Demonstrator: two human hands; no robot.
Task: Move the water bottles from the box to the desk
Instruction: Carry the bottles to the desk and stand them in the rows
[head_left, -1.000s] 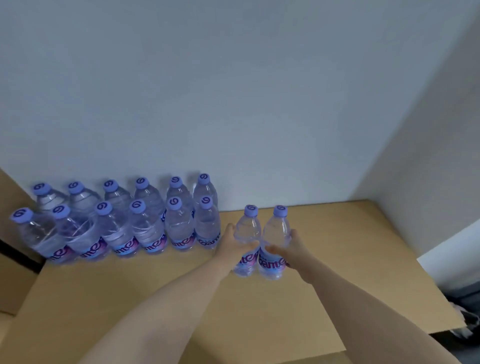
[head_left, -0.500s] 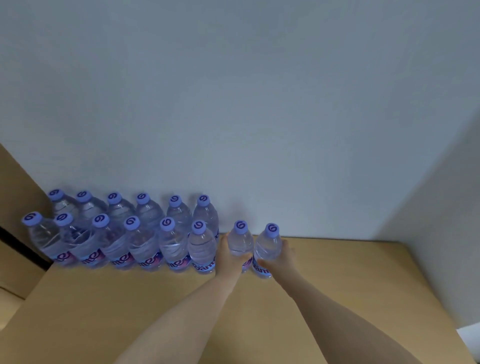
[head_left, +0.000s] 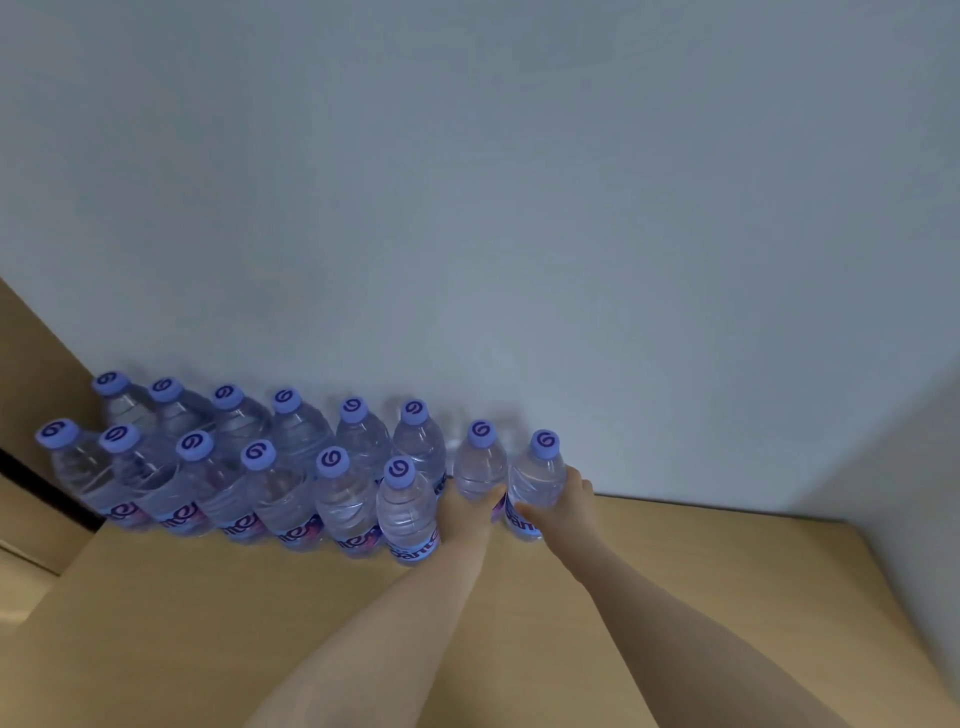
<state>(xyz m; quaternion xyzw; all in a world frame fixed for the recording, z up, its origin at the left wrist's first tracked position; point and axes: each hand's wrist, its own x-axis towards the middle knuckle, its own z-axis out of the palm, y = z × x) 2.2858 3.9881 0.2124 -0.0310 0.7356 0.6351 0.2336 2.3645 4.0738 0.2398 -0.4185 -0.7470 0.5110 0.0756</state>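
Several clear water bottles (head_left: 343, 493) with purple caps stand in two rows on the wooden desk (head_left: 234, 613), against the white wall. At the right end of the rows, my left hand (head_left: 470, 512) grips one bottle (head_left: 480, 465) low on its body. My right hand (head_left: 563, 506) grips another bottle (head_left: 537, 475) just to its right. Both held bottles are upright, near the wall, with their bases hidden by my hands. The box is not in view.
The white wall (head_left: 519, 234) rises straight behind the bottles, and a side wall (head_left: 893, 467) closes the right. A wooden panel (head_left: 31, 364) stands at the far left. Bare desk surface stretches to the right of my hands and in front of the rows.
Both hands have carried their bottles away from me toward the wall and a little left, up beside the end of the rows. The camera has tilted upward.
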